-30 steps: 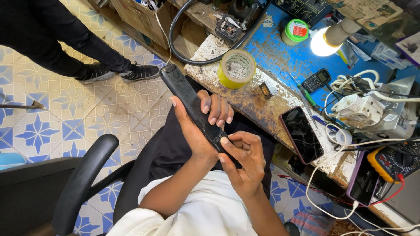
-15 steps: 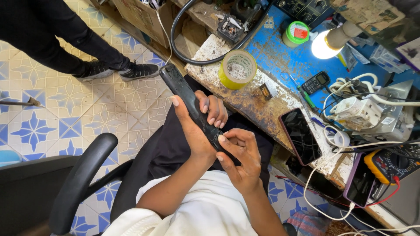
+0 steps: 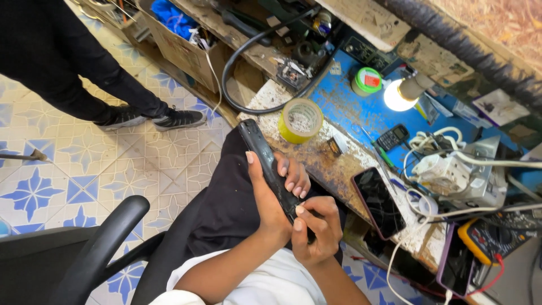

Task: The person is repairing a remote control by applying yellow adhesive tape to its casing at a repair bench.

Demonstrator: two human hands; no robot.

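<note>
I hold a slim black phone (image 3: 265, 158) edge-on above my lap, its far end pointing toward the workbench (image 3: 333, 107). My left hand (image 3: 270, 197) wraps around its middle, thumb on the left side and fingertips curled over the right edge. My right hand (image 3: 317, 232) is closed around the near end, with the thumb pressed on the edge. My black trousers (image 3: 226, 209) lie beneath both hands.
On the rusty blue bench sit a yellow tape roll (image 3: 300, 120), a dark-screened phone (image 3: 378, 202), a small keypad phone (image 3: 392, 137), a lit bulb (image 3: 396, 96), a white power strip (image 3: 451, 168) and a yellow multimeter (image 3: 484, 240). Another person's legs (image 3: 113, 90) stand on the tiled floor. A chair arm (image 3: 99, 248) is at lower left.
The view has shifted and drawn closer to the bench. Both hands keep the same hold on the black phone, which stays at about the same angle.
</note>
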